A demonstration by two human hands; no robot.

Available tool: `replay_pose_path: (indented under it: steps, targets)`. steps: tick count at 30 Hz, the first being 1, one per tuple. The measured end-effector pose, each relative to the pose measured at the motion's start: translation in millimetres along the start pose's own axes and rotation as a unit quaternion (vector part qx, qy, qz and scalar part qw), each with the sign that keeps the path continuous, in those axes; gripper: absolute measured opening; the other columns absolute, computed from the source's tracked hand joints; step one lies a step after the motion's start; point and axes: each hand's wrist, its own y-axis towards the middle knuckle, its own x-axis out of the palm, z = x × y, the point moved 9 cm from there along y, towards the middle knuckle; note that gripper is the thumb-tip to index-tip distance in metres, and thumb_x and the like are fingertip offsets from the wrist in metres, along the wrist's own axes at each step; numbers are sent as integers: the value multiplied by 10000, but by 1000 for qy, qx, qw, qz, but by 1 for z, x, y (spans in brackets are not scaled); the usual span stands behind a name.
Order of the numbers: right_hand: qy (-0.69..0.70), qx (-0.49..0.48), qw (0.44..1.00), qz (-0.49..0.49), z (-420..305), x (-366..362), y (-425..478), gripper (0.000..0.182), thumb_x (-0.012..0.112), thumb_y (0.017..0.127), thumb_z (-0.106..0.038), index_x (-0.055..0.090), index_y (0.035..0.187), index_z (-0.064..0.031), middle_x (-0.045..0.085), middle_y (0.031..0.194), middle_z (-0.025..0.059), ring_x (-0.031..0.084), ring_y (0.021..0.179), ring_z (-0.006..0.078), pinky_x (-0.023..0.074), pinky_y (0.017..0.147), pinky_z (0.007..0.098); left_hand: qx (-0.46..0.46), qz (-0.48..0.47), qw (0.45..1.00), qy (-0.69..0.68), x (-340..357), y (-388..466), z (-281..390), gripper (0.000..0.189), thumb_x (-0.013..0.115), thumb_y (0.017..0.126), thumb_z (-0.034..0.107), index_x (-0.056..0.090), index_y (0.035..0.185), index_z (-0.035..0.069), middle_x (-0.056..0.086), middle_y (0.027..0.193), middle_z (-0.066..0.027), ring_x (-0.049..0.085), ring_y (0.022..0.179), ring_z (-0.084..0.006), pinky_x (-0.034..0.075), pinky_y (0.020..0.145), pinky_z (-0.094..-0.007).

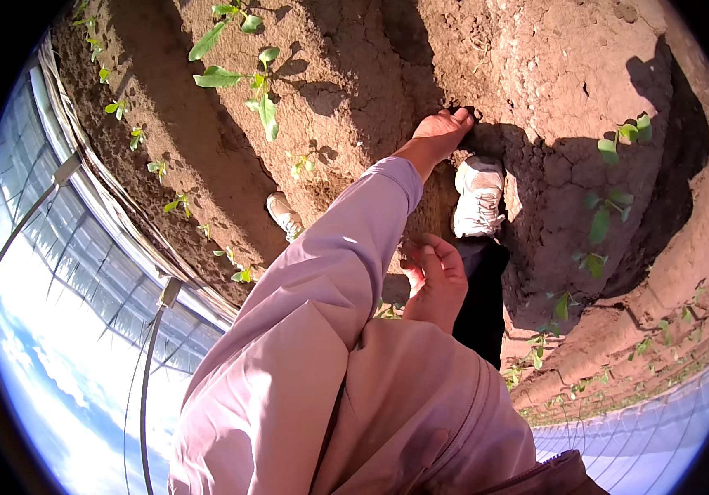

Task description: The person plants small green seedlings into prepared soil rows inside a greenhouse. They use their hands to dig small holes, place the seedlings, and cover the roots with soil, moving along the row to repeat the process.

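My left hand [444,133] reaches down to the brown soil [354,80], its fingertips at a small dark hollow just beyond a pale laced shoe [478,195]. What those fingers hold, if anything, is hidden. Nearer my body, my right hand [435,278] is raised with curled fingers and the thumb close to them; I cannot tell whether something small lies inside. A leafy green seedling [261,86] grows on the ridge to the left of my left hand, and a smaller seedling [302,165] stands closer to the sleeve.
My other shoe [284,216] stands in the left furrow. Rows of seedlings run along both sides, including a shaded plant [605,213] at right. Metal hoops [147,383] and plastic sheeting [82,235] border the left side. Shadows cross the cracked ridges.
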Motion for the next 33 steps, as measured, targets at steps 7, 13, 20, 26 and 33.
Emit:
replay_pose_path:
  steps: [7,13,20,26,33]
  targets:
    - [17,-15,1000,1,3,3,5,133,501,860,-38,548,968,22,618,904,106,604,813,170,470,678,270,-88,-1,969,-230,14,20,-10,394,265,917,275,468,1095,-12,606,971,-212,591,898,-321,453,782,-413]
    - [-35,-28,999,-18,5,20,2,128,481,874,-44,544,966,19,603,851,79,584,762,145,467,669,252,-91,5,990,-111,16,25,-8,185,512,810,119,590,925,-5,603,959,-208,602,883,-338,493,713,-388]
    - [-86,-56,994,-36,10,41,6,127,490,874,-46,546,970,13,596,867,72,579,770,123,455,681,250,-101,307,945,58,-209,-89,-72,312,665,700,215,500,834,-13,520,816,-137,546,834,-266,469,715,-315]
    - [-121,-61,989,-66,30,57,0,117,525,858,-46,559,966,-15,596,887,65,592,782,137,454,686,242,-270,217,915,210,-270,-125,-216,262,563,753,120,529,971,-22,532,849,-143,577,809,-265,479,658,-350]
    - [-217,-162,956,-111,30,91,21,177,549,846,-31,544,1020,3,580,936,55,578,819,126,477,696,247,-285,396,872,31,-275,-184,-225,427,601,788,222,424,1140,58,502,1069,-134,628,765,-271,513,568,-372]
